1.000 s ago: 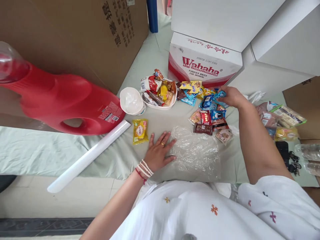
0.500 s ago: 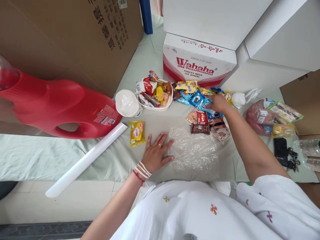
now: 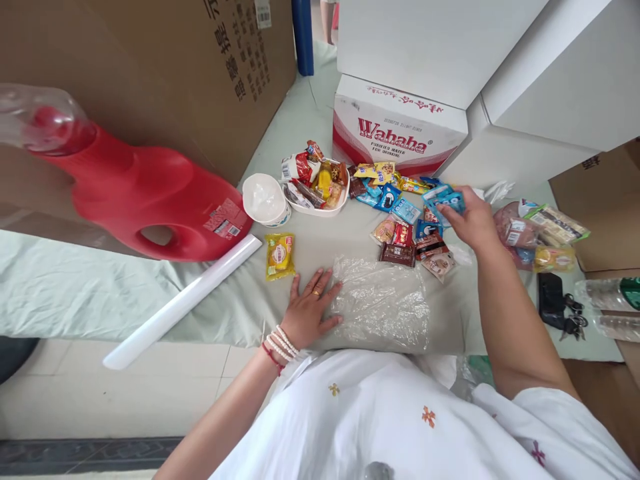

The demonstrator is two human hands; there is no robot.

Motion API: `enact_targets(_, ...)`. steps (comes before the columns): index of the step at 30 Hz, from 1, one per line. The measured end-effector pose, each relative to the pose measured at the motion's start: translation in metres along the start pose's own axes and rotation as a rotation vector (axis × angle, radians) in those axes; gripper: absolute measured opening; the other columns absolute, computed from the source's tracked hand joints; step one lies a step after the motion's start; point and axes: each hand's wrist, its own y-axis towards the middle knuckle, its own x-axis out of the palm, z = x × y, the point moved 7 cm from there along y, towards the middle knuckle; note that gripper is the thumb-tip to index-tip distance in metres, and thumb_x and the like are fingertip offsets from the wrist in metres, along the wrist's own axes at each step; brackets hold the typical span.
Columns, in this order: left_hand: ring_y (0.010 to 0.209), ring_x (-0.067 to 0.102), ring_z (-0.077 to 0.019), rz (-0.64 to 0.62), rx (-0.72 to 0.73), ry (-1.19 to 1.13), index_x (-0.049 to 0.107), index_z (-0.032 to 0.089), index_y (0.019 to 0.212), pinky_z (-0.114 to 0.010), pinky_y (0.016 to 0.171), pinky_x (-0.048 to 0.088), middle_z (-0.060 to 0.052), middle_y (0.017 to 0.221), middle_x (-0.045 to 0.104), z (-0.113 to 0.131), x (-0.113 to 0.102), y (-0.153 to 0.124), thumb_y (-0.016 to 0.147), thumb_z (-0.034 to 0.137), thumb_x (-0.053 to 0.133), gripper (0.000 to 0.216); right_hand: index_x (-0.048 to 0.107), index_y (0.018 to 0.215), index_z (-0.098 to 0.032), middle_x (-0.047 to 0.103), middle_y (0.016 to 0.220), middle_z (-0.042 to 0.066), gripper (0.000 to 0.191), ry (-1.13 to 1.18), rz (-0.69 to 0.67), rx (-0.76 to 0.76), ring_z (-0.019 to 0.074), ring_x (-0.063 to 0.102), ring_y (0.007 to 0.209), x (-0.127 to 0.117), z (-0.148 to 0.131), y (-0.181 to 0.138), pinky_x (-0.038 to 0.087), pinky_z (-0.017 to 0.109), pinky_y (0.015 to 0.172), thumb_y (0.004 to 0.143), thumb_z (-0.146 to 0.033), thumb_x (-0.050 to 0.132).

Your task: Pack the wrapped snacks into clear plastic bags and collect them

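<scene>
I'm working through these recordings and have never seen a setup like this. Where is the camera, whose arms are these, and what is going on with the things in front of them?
There is no machine here: the arms belong to a person working with two bare hands. Every picture comes from one camera on that person's head, looking forward and down, so the white shirt is the wearer's own.

The left hand lies flat on the cloth, beside a clear plastic sheet. The right hand grips a blue packet by the loose wrapped snacks.

Also on the cloth are a white tub of snacks, a white cup, a yellow packet and a Wahaha box.
</scene>
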Motion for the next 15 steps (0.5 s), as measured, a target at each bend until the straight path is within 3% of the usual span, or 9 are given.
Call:
enact_targets(3,0.159,0.029,-0.0407,0.002,-0.028,-0.011,0.050,0.026,0.157,-0.074,0.126,0.005,-0.016,0.173,0.029,0.000,0.003,-0.004,0.092,0.053,0.064,0.072,0.058,0.138,-0.021,0.074,0.103,0.009,0.053,0.212,-0.144,-0.125,0.0265,0.068,0.085,0.006,-0.025,-0.044,0.054,0.038,0.078,0.096,-0.052,0.062)
enact_targets(6,0.159,0.028,-0.0421,0.004,-0.045,-0.026,0.050,0.026,0.157,-0.074,0.126,0.006,-0.016,0.173,0.029,0.001,0.005,-0.007,0.091,0.051,0.067,0.073,0.064,0.131,-0.021,0.074,0.116,0.011,0.045,0.281,-0.357,-0.406,0.0271,0.070,0.099,0.046,-0.075,-0.106,0.054,0.038,0.089,0.097,-0.050,0.063)
enact_targets(8,0.160,0.026,-0.0442,0.043,-0.075,-0.020,0.049,0.026,0.158,-0.074,0.126,0.007,-0.018,0.174,0.026,0.002,0.001,-0.010,0.088,0.048,0.071,0.077,0.066,0.131,-0.020,0.072,0.123,0.014,0.038,0.202,-0.486,-0.495,0.0287,0.069,0.111,0.081,-0.097,-0.142,0.053,0.039,0.095,0.100,-0.042,0.062)
enact_targets(11,0.161,0.021,-0.0458,0.170,-0.058,0.020,0.050,0.032,0.158,-0.074,0.126,0.003,-0.016,0.174,0.026,0.011,-0.011,-0.017,0.087,0.042,0.074,0.075,0.059,0.143,-0.017,0.069,0.131,0.018,0.047,0.077,-0.551,-0.411,0.0305,0.068,0.116,0.115,-0.100,-0.164,0.052,0.040,0.096,0.099,-0.035,0.064)
enact_targets(15,0.159,0.033,-0.0360,0.215,0.146,0.024,0.064,0.041,0.142,-0.072,0.127,-0.005,-0.005,0.159,0.055,0.034,-0.014,-0.022,0.095,0.018,0.059,0.053,0.053,0.150,-0.020,0.067,0.139,0.015,0.058,0.190,-0.549,-0.362,0.0298,0.068,0.117,0.112,-0.088,-0.157,0.051,0.038,0.095,0.097,-0.038,0.068)
